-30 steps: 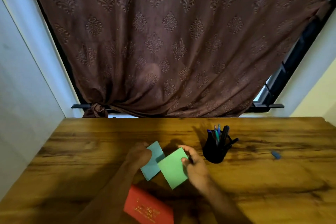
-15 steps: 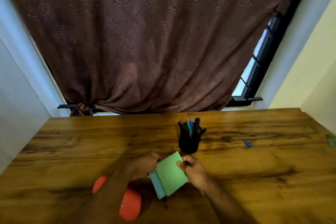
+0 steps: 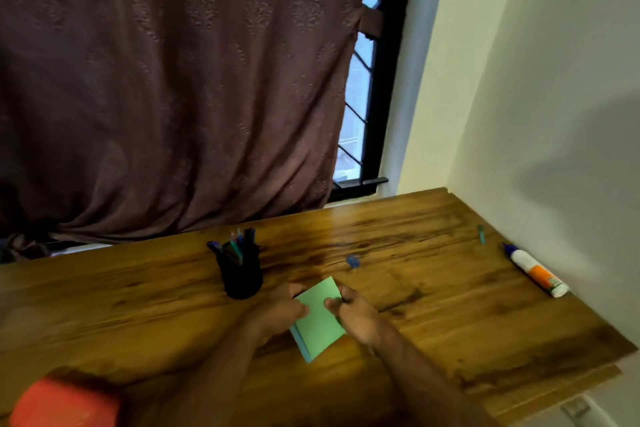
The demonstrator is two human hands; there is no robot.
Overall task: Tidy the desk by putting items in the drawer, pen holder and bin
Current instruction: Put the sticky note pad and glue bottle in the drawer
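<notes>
Both hands hold a stack of two paper notes just above the wooden desk (image 3: 433, 315): a green note (image 3: 317, 321) on top and a blue note (image 3: 300, 343) showing only along its lower left edge. My left hand (image 3: 280, 307) grips the stack's left side, my right hand (image 3: 351, 310) its right side. A black pen holder (image 3: 240, 272) with several pens stands just behind and left of my hands. A glue bottle (image 3: 535, 270) lies near the right wall.
A red book (image 3: 65, 404) lies at the desk's front left corner. A small blue object (image 3: 352, 261) sits mid-desk, and a small green one (image 3: 481, 234) far right. A brown curtain (image 3: 173, 87) hangs behind; a wall borders the right edge.
The two notes, spread apart earlier, are now stacked with the green one on top. The view has swung to the right, bringing the glue bottle and right wall into sight.
</notes>
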